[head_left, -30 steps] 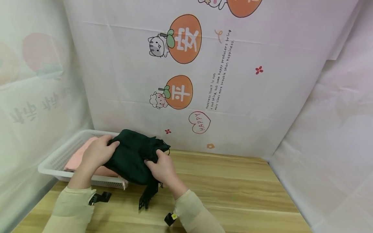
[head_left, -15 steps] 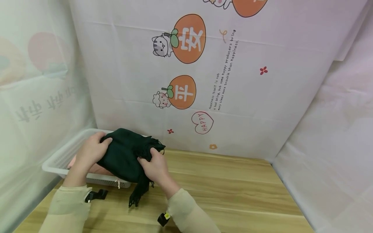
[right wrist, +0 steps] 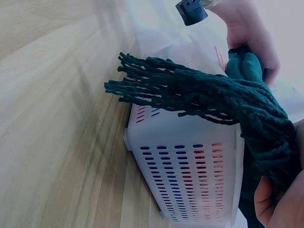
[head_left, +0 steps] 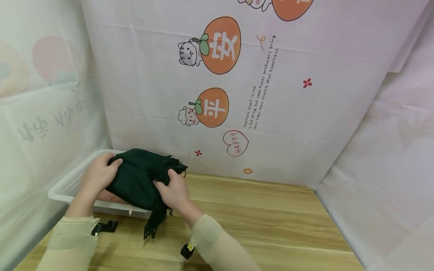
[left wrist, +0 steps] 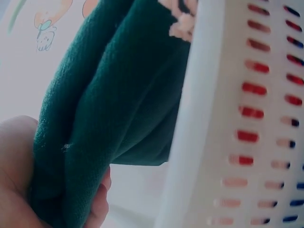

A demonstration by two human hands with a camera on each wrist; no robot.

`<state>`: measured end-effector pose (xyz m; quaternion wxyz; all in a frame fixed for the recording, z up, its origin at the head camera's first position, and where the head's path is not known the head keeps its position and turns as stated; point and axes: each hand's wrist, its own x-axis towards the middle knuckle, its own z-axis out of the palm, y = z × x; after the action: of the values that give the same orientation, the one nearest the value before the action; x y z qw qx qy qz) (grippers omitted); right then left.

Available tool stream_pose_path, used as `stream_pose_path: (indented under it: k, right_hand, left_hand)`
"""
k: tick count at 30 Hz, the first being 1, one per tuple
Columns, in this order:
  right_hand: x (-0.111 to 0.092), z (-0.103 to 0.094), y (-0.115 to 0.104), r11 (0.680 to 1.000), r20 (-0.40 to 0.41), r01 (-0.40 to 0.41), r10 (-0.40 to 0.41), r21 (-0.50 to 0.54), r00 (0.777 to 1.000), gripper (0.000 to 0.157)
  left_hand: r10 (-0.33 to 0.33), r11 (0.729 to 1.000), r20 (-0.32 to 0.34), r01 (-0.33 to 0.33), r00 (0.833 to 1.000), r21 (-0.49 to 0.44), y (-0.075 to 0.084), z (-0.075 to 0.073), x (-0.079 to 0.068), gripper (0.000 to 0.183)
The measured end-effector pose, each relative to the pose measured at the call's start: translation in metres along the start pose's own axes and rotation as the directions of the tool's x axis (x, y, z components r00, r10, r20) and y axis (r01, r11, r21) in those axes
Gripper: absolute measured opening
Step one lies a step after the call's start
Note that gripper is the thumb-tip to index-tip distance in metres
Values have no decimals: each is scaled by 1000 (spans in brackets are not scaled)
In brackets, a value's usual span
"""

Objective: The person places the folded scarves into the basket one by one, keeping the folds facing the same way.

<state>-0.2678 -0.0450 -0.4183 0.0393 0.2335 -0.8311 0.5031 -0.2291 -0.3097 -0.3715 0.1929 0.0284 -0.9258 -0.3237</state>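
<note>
A folded dark green fringed scarf [head_left: 133, 180] is stretched between both hands over the white slotted basket [head_left: 58, 194] at the left of the table. My left hand [head_left: 98, 174] grips its left end, thumb on top; in the left wrist view, fingers show under the layered scarf [left wrist: 114, 90] beside the basket wall [left wrist: 194, 123]. Near the fringed end, my right hand [head_left: 175, 191] pinches the scarf. One bunch of tassels [right wrist: 171, 85] hangs outside the basket's front side. Beneath the scarf, pink cloth [head_left: 111, 196] lies in the basket, mostly covered.
Red and dark blue colours show through the basket's slots [right wrist: 185, 166]. The basket stands against the left and back curtains on a wood-grain table [head_left: 264, 222]. A white printed curtain [head_left: 278, 113] closes off the back. Black camera mounts [head_left: 187, 251] hang from both wrists.
Both hands have shifted left with the scarf, carrying it further over the basket. The pink cloth is now more covered. The head view has swung slightly left.
</note>
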Motion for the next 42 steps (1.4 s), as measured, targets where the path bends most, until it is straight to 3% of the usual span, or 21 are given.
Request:
stream_pose_path:
  k: [7, 15, 26, 34, 42]
  right_hand:
    - [8, 7, -4, 1000, 7, -1, 1, 0, 1000, 31]
    - [19, 16, -9, 1000, 29, 21, -21, 3, 999, 21]
    - [31, 30, -11, 999, 14, 23, -22, -47, 1000, 24]
    - [35, 40, -15, 1000, 27, -4, 5, -4, 1000, 29]
    - [41, 49, -17, 1000, 33, -16, 16, 10, 999, 24]
  left_hand:
    - [-26, 999, -29, 25, 999, -35, -8, -4, 1, 53]
    - [-126, 991, -52, 123, 991, -54, -18, -8, 1, 61]
    - [-175, 979, -76, 165, 982, -120, -30, -9, 2, 64]
    - [-183, 968, -108, 160, 977, -194, -44, -11, 5, 65]
    - [-183, 958, -126, 149, 975, -245, -55, -13, 6, 66]
